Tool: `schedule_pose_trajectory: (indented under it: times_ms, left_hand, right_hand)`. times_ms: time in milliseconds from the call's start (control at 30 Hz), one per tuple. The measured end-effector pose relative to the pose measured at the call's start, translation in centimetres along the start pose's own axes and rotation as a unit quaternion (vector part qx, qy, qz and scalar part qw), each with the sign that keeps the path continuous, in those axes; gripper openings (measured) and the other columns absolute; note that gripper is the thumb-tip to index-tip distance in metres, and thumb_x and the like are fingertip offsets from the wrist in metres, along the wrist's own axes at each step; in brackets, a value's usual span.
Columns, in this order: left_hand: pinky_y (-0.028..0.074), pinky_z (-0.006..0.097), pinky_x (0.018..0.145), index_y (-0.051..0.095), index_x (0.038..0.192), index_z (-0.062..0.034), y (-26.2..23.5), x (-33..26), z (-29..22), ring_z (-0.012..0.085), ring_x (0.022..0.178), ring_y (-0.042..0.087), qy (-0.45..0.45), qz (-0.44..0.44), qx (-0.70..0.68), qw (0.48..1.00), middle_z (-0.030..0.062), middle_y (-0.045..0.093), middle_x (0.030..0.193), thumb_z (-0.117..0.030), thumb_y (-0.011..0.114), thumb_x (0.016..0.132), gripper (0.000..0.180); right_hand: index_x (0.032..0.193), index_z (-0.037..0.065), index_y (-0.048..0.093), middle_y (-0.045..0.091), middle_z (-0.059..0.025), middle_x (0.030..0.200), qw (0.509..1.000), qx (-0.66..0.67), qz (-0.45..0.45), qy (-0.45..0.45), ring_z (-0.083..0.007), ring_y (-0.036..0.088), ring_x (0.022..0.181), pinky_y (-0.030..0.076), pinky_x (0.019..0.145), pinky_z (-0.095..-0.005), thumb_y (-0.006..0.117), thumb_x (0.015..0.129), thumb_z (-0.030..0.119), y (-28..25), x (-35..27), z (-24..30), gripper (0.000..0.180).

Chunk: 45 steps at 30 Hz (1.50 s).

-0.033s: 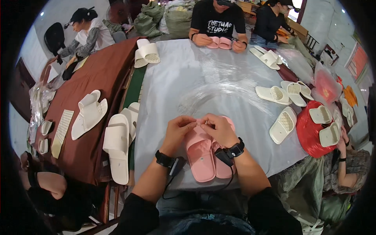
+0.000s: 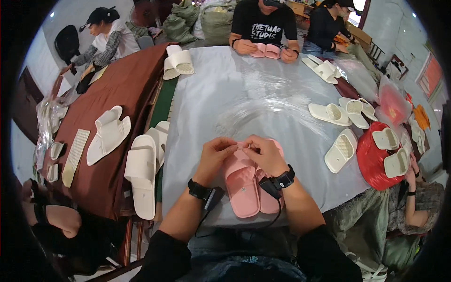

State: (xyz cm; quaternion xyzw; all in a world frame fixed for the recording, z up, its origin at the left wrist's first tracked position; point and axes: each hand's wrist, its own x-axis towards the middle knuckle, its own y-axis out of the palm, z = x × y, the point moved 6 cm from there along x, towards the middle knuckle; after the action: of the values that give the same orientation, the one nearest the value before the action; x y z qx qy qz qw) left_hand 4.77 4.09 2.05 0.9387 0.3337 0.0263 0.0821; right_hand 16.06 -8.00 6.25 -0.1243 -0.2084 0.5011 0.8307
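Note:
A pair of pink slide slippers (image 2: 242,195) lies side by side in front of me, their heel ends toward me. My left hand (image 2: 217,154) pinches at the far toe end of the left slipper, thumb and finger together. Close beside it, my right hand (image 2: 261,153) is closed in a pinch over the far part of the pair, partly hiding the right slipper. The fingertips of both hands nearly meet. Whatever is between them is too small to make out. Beyond my hands lies a spread of thin clear plastic strands (image 2: 270,105).
White slippers stand along the left (image 2: 141,176) and right (image 2: 341,150) edges of the grey-covered table (image 2: 197,103). A red bundle (image 2: 371,162) sits at the right. Across the table a person (image 2: 265,28) handles pink slippers (image 2: 266,50). A brown-covered table (image 2: 112,155) adjoins at left.
The whole view has shifted very slightly. Both hands keep their pinch at the slippers' far end.

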Motion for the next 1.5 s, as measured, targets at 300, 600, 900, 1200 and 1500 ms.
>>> schedule_pose_trajectory:
  times_ms: [300,600,900,1200,1500]
  left_hand:
    - [0.048,0.023,0.072,0.063,0.093,-0.0021,0.0,0.7,0.6,0.0092,0.083,0.06,0.028,0.036,-0.012,0.999,0.0033,0.066,0.089,-0.005,0.068,0.084,0.011]
    - [0.051,0.026,0.075,0.062,0.087,-0.0018,-1.0,0.2,-0.3,0.0123,0.082,0.062,0.032,0.035,0.015,0.999,0.0047,0.066,0.086,-0.004,0.07,0.08,0.01]
    - [0.05,0.026,0.068,0.065,0.084,-0.0007,0.1,0.2,0.4,0.0108,0.075,0.06,0.062,0.051,-0.034,0.996,0.004,0.065,0.078,-0.006,0.071,0.077,0.011]
    - [0.049,0.026,0.066,0.065,0.084,-0.0003,-0.1,0.0,0.0,0.0099,0.073,0.059,0.109,0.032,-0.045,0.992,0.0037,0.065,0.078,-0.005,0.071,0.077,0.01]
    - [0.048,0.024,0.062,0.066,0.084,0.0,-0.2,0.0,-0.2,0.0091,0.071,0.058,0.086,0.041,-0.041,0.995,0.0028,0.063,0.077,-0.007,0.07,0.079,0.009]
  right_hand:
    - [0.094,0.0,0.061,0.054,-0.002,0.066,0.998,0.058,-0.005,0.037,-0.0069,0.045,0.06,0.04,0.055,-0.0239,0.064,0.085,0.008,0.0,0.0,-1.0,0.013]
    - [0.091,-0.002,0.06,0.058,-0.0045,0.07,0.997,0.057,0.011,0.045,-0.0081,0.051,0.063,0.042,0.056,-0.0234,0.063,0.084,0.005,1.4,0.7,-1.3,0.01]
    - [0.088,-0.002,0.054,0.054,-0.0024,0.073,0.997,0.075,-0.003,0.01,-0.0077,0.049,0.067,0.042,0.061,-0.0229,0.058,0.083,0.0,0.6,-0.2,-3.1,0.006]
    - [0.089,0.001,0.055,0.05,0.0012,0.075,0.995,0.079,0.019,0.062,-0.0051,0.046,0.067,0.037,0.061,-0.0191,0.055,0.085,-0.004,1.3,-0.1,-0.7,0.006]
    - [0.088,0.0,0.053,0.052,-0.0025,0.077,0.999,0.041,-0.009,0.021,-0.0064,0.045,0.066,0.039,0.058,-0.0205,0.056,0.086,0.0,0.5,0.5,-2.5,0.004]
